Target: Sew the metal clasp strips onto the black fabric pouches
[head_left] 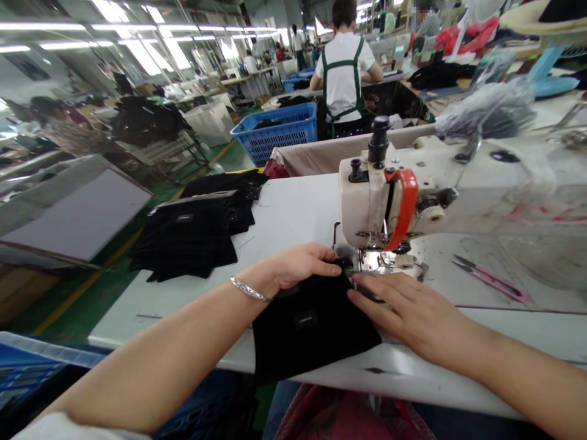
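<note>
1. My left hand (302, 264) pinches the top edge of the black cloth (316, 345) between thumb and fingers, just beside the sewing machine's (362, 211) metal foot.
2. My right hand (413, 311) is spread nearly flat, its fingertips touching the cloth's right edge.
3. The cloth lies on the white table (293, 211) in front of me, a small label (306, 319) facing up – its lower left corner reaches past the table's front edge.
4. Pink snips (495, 281) lie right of the machine's foot; a pile of black pieces (188, 241) sits at the table's far left.
</note>
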`<state>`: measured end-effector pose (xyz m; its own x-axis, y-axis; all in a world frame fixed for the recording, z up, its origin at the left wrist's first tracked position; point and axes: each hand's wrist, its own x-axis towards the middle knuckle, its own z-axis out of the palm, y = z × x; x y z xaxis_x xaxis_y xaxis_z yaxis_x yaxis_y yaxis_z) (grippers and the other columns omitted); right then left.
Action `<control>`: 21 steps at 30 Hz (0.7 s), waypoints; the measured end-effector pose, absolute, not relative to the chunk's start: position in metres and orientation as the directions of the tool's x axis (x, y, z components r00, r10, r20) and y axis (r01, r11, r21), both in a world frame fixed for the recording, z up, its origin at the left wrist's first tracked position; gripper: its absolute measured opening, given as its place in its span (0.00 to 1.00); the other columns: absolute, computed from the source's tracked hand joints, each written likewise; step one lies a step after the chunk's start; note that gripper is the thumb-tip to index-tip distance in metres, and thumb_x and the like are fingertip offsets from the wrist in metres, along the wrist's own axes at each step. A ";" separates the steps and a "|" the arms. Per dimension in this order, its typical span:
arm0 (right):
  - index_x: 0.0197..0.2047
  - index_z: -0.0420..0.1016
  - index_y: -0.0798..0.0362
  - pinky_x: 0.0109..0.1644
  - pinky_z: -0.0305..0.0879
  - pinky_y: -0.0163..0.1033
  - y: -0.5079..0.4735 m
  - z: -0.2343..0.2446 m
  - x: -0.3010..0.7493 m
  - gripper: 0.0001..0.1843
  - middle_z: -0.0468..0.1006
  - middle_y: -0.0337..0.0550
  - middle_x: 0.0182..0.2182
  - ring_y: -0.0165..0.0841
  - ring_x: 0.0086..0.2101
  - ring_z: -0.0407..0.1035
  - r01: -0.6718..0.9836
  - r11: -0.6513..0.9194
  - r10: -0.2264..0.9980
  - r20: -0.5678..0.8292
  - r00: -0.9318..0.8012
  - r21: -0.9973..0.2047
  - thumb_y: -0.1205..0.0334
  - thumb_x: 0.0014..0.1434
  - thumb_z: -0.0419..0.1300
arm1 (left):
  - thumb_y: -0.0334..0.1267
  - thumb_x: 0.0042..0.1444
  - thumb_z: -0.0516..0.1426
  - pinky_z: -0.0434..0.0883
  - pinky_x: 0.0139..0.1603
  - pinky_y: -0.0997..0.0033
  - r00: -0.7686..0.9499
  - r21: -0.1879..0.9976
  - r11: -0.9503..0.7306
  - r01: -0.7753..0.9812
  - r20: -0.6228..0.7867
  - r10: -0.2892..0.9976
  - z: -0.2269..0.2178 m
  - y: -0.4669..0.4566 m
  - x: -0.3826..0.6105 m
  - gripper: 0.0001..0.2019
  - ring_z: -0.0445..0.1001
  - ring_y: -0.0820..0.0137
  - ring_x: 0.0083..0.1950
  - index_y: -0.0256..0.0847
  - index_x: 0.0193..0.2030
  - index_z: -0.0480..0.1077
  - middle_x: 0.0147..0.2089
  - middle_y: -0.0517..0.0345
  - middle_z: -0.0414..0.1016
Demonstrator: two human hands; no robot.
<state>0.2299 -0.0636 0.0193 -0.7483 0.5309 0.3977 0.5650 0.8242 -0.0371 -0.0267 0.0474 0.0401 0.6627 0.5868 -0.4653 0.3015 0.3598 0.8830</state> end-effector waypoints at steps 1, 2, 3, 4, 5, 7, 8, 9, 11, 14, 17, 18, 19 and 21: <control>0.68 0.65 0.57 0.60 0.70 0.54 -0.056 0.013 0.219 0.27 0.71 0.57 0.63 0.46 0.59 0.68 0.533 0.846 0.490 0.392 -0.778 -0.001 0.73 0.67 0.51 | 0.42 0.49 0.68 0.73 0.51 0.61 0.668 0.891 0.341 0.300 -0.451 0.592 0.040 0.047 -0.026 0.12 0.80 0.60 0.44 0.38 0.39 0.82 0.41 0.50 0.84; 0.68 0.65 0.59 0.60 0.70 0.55 -0.051 0.007 0.210 0.27 0.68 0.58 0.65 0.47 0.61 0.67 0.509 0.861 0.462 0.398 -0.793 0.014 0.73 0.66 0.52 | 0.42 0.48 0.68 0.73 0.51 0.61 0.670 0.900 0.308 0.308 -0.436 0.601 0.040 0.047 -0.025 0.12 0.80 0.60 0.45 0.39 0.38 0.82 0.41 0.51 0.84; 0.67 0.66 0.60 0.61 0.70 0.55 -0.047 0.002 0.204 0.27 0.68 0.58 0.66 0.47 0.62 0.66 0.492 0.870 0.444 0.408 -0.798 0.015 0.73 0.66 0.53 | 0.42 0.48 0.68 0.73 0.50 0.61 0.667 0.908 0.266 0.324 -0.419 0.616 0.040 0.048 -0.025 0.12 0.80 0.59 0.44 0.39 0.37 0.82 0.40 0.51 0.84; 0.67 0.66 0.61 0.61 0.70 0.55 -0.044 -0.002 0.201 0.27 0.68 0.58 0.65 0.46 0.62 0.66 0.489 0.872 0.441 0.415 -0.796 0.010 0.74 0.66 0.53 | 0.42 0.48 0.67 0.74 0.48 0.62 0.656 0.914 0.217 0.342 -0.398 0.641 0.039 0.050 -0.024 0.11 0.80 0.59 0.43 0.38 0.36 0.82 0.39 0.51 0.83; 0.67 0.66 0.61 0.61 0.69 0.55 -0.043 -0.005 0.199 0.27 0.69 0.57 0.65 0.46 0.62 0.65 0.493 0.870 0.448 0.419 -0.790 -0.001 0.74 0.65 0.53 | 0.42 0.47 0.67 0.74 0.47 0.62 0.638 0.917 0.169 0.360 -0.375 0.673 0.037 0.052 -0.023 0.10 0.79 0.59 0.42 0.38 0.35 0.82 0.37 0.52 0.83; 0.67 0.66 0.62 0.62 0.69 0.55 -0.040 -0.009 0.199 0.29 0.70 0.58 0.64 0.46 0.62 0.66 0.521 0.853 0.488 0.414 -0.769 -0.036 0.75 0.63 0.52 | 0.40 0.45 0.68 0.74 0.45 0.63 0.589 0.915 0.088 0.393 -0.323 0.741 0.031 0.059 -0.020 0.08 0.79 0.60 0.38 0.38 0.32 0.81 0.33 0.55 0.82; 0.67 0.66 0.62 0.62 0.69 0.55 -0.039 -0.010 0.198 0.29 0.71 0.58 0.63 0.46 0.62 0.66 0.542 0.838 0.516 0.400 -0.758 -0.054 0.75 0.62 0.52 | 0.38 0.43 0.69 0.74 0.45 0.63 0.563 0.914 0.057 0.403 -0.296 0.771 0.027 0.063 -0.017 0.07 0.78 0.61 0.38 0.38 0.30 0.80 0.31 0.56 0.82; 0.67 0.67 0.62 0.62 0.69 0.56 -0.037 -0.011 0.198 0.29 0.72 0.58 0.62 0.46 0.61 0.67 0.568 0.820 0.548 0.382 -0.744 -0.069 0.74 0.62 0.52 | 0.36 0.42 0.69 0.74 0.45 0.64 0.540 0.912 0.029 0.410 -0.268 0.798 0.023 0.068 -0.014 0.07 0.78 0.61 0.38 0.38 0.29 0.80 0.30 0.57 0.81; 0.65 0.69 0.63 0.62 0.69 0.57 -0.033 -0.012 0.197 0.28 0.73 0.58 0.61 0.47 0.59 0.68 0.625 0.777 0.609 0.345 -0.714 -0.079 0.74 0.61 0.53 | 0.32 0.40 0.69 0.73 0.45 0.66 0.504 0.904 -0.032 0.426 -0.207 0.839 0.016 0.078 -0.005 0.07 0.77 0.61 0.40 0.38 0.29 0.79 0.31 0.57 0.81; 0.63 0.71 0.65 0.61 0.70 0.56 -0.029 -0.010 0.194 0.27 0.75 0.59 0.59 0.48 0.55 0.70 0.681 0.730 0.654 0.334 -0.678 -0.047 0.74 0.60 0.54 | 0.30 0.38 0.69 0.73 0.45 0.67 0.484 0.891 -0.108 0.442 -0.135 0.864 0.008 0.093 0.008 0.09 0.76 0.62 0.42 0.38 0.30 0.79 0.34 0.55 0.82; 0.60 0.74 0.68 0.57 0.72 0.54 -0.030 -0.007 0.193 0.25 0.77 0.60 0.56 0.48 0.52 0.72 0.706 0.708 0.652 0.384 -0.654 0.000 0.73 0.60 0.55 | 0.28 0.38 0.69 0.73 0.44 0.68 0.501 0.880 -0.163 0.447 -0.096 0.860 0.004 0.103 0.018 0.09 0.75 0.63 0.41 0.38 0.29 0.78 0.35 0.55 0.82; 0.59 0.75 0.68 0.56 0.72 0.54 -0.031 -0.006 0.194 0.24 0.78 0.60 0.55 0.49 0.51 0.72 0.713 0.701 0.653 0.395 -0.646 0.009 0.73 0.60 0.55 | 0.28 0.38 0.68 0.73 0.44 0.68 0.509 0.877 -0.178 0.447 -0.086 0.856 0.003 0.105 0.021 0.08 0.74 0.63 0.40 0.38 0.28 0.78 0.35 0.56 0.81; 0.58 0.75 0.67 0.55 0.72 0.53 -0.033 -0.005 0.194 0.24 0.79 0.59 0.54 0.49 0.50 0.72 0.722 0.692 0.657 0.403 -0.637 0.012 0.72 0.60 0.55 | 0.27 0.38 0.68 0.73 0.43 0.67 0.516 0.875 -0.191 0.445 -0.076 0.853 0.002 0.106 0.024 0.07 0.74 0.63 0.40 0.37 0.27 0.78 0.34 0.57 0.81; 0.57 0.76 0.66 0.53 0.72 0.52 -0.036 -0.004 0.196 0.23 0.79 0.58 0.53 0.49 0.49 0.73 0.742 0.670 0.676 0.406 -0.616 0.010 0.71 0.60 0.55 | 0.26 0.39 0.67 0.73 0.43 0.67 0.520 0.875 -0.212 0.435 -0.052 0.852 -0.001 0.108 0.029 0.06 0.73 0.63 0.39 0.37 0.26 0.77 0.32 0.57 0.80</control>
<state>0.1955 -0.0359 -0.0036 -0.6156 0.6757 0.4056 0.7423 0.6700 0.0104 0.0292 0.1082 -0.0013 0.5202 0.8525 -0.0517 0.4352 -0.2124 0.8749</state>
